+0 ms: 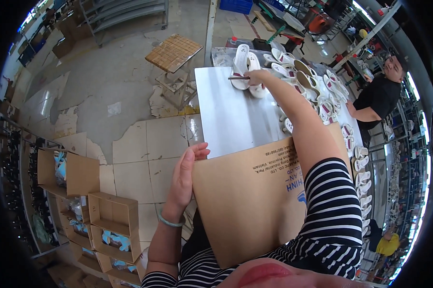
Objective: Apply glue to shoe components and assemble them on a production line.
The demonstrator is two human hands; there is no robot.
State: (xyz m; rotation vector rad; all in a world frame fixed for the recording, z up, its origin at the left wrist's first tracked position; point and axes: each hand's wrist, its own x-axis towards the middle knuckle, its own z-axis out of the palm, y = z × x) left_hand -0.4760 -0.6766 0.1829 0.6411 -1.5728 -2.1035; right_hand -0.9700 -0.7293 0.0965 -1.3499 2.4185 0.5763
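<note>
My right hand (pixel 258 78) reaches to the far end of the white tabletop (pixel 226 115), closed around a dark, thin, pen-like stick (pixel 238 78). The stick lies across a pair of white slide sandals; the left sandal (pixel 242 55) and the right sandal (pixel 253 62) stand side by side under that hand. In front of my body is a large brown cardboard box (pixel 240 201) with printing on its face. My left hand (pixel 183 170) rests against its left edge, fingers stretched past the upper corner. The box's far side is hidden.
Many white sandals (pixel 300 79) crowd the table's right side. A person in black (pixel 379 93) stands beyond them. Open cartons with blue-wrapped items (pixel 116 240) stack at lower left. A woven-top stool (pixel 173 52) and a grey rack (pixel 125 17) stand farther off.
</note>
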